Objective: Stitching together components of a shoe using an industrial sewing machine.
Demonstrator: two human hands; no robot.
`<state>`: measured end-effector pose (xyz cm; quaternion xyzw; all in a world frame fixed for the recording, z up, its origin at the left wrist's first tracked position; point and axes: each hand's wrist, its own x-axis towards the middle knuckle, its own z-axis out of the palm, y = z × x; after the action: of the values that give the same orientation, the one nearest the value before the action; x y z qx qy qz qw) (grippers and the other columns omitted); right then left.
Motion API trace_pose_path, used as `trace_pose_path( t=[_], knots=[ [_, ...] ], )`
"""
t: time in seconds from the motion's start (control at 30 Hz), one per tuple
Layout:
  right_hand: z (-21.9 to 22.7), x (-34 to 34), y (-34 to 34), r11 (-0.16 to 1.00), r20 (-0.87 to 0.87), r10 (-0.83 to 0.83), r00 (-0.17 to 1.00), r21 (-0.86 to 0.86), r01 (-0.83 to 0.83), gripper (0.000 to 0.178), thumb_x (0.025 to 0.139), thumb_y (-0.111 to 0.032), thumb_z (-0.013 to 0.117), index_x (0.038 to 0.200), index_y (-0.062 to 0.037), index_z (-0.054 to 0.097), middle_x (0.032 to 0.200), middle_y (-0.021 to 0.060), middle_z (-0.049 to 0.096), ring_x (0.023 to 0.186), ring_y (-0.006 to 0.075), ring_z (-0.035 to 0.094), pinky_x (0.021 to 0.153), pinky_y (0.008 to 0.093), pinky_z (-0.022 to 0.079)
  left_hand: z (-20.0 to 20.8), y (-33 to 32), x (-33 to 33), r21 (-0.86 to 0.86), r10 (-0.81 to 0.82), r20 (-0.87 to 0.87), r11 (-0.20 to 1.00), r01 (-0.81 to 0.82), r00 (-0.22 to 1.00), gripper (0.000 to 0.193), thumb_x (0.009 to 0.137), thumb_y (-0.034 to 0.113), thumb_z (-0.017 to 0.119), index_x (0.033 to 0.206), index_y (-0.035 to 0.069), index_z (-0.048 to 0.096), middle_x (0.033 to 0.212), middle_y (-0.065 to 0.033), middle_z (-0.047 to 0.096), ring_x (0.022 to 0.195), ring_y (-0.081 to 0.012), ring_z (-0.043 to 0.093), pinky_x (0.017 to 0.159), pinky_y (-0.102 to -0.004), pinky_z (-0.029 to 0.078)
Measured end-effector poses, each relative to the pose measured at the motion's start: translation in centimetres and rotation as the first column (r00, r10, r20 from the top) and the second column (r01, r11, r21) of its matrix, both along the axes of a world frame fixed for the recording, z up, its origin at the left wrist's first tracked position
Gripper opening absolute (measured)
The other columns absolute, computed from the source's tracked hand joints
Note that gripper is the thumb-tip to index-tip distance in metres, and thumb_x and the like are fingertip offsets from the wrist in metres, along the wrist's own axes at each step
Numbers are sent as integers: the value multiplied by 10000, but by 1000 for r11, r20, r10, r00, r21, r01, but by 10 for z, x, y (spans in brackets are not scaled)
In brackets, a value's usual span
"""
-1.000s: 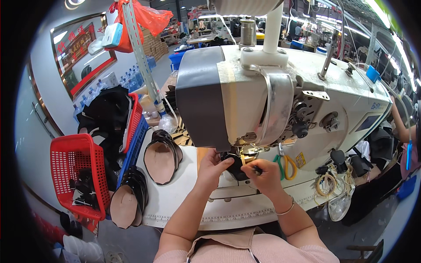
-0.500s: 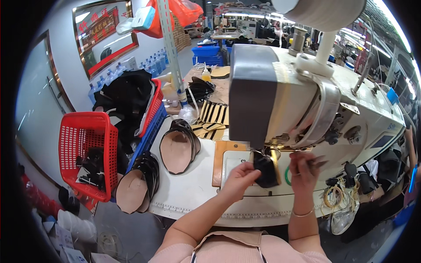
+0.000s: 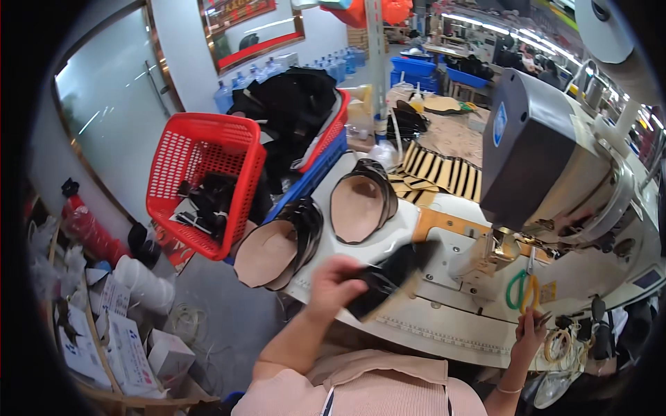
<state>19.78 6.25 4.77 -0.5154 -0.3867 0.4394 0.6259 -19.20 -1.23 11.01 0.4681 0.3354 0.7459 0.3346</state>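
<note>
Left hand (image 3: 334, 286): pinching black piece (image 3: 390, 276) | carried from sewing head (image 3: 531, 142) (blurred) | right hand (image 3: 530, 333): holding small tool (image 3: 544, 319)

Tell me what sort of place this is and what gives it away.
Probably a sewing workshop, perhaps for shoes or similar goods: a large industrial sewing machine stands here, stacks of black, beige-lined pieces sit to its left, and the left hand holds a glossy black piece.

Ruler marks (image 3: 430, 335) follow the front edge of the desk (image 3: 451, 312), a blue badge (image 3: 499, 125) the sewing machine (image 3: 535, 149), and characters (image 3: 243, 10) a framed sign (image 3: 267, 48).
</note>
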Motion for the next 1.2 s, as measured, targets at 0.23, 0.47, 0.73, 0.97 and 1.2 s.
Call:
trace_pose_path(
  t=[0.23, 0.47, 0.73, 0.97, 1.2],
  knots=[
    [-26, -25, -3, 995, 47, 94, 994, -28, -93, 122, 874, -94, 558, 942, 4, 582, 672, 21, 573, 458, 21, 360, 418, 167, 255, 13, -57, -53, 669, 791, -588, 360, -651, -168, 272, 735, 106, 732, 907, 40, 532, 751, -106, 580, 648, -289, 557, 637, -343, 474],
    [-27, -35, -4, 984, 192, 177, 965, -69, -167, 104, 862, -105, 579, 918, -20, 601, 679, 3, 591, 531, 23, 428, 485, 164, 329, -25, -49, -85, -221, 34, -968, 367, -904, 250, 396, 685, 217, 727, 963, -2, 550, 846, -241, 608, 828, -422, 573, 710, -465, 458],
    [-33, -30, -15, 993, 301, 115, 947, -58, -102, 79, 840, -68, 583, 886, -10, 609, 699, 11, 596, 618, 51, 507, 568, 183, 399, -16, 17, -122, -236, 328, -876, 350, -907, 354, 463, 766, 436, 612, 821, -24, 622, 812, -242, 612, 767, -375, 602, 687, -422, 467],
    [-36, -35, -14, 986, 405, 163, 900, -29, -165, 79, 837, -55, 582, 872, 8, 613, 712, 17, 600, 652, 62, 533, 624, 198, 444, -8, 110, -136, -442, -223, -891, 218, -870, 396, 755, 608, 582, 674, 1002, -60, 622, 1053, -255, 590, 1021, -350, 566, 875, -377, 448],
    [-34, -34, -15, 986, 374, 161, 913, -21, -165, 73, 824, -36, 586, 871, 11, 617, 711, 21, 608, 660, 67, 549, 623, 197, 443, -33, 109, -132, -263, -116, -965, 459, -849, 236, 381, 639, 248, 665, 902, -28, 636, 948, -248, 613, 917, -378, 589, 832, -412, 471]
  ],
)
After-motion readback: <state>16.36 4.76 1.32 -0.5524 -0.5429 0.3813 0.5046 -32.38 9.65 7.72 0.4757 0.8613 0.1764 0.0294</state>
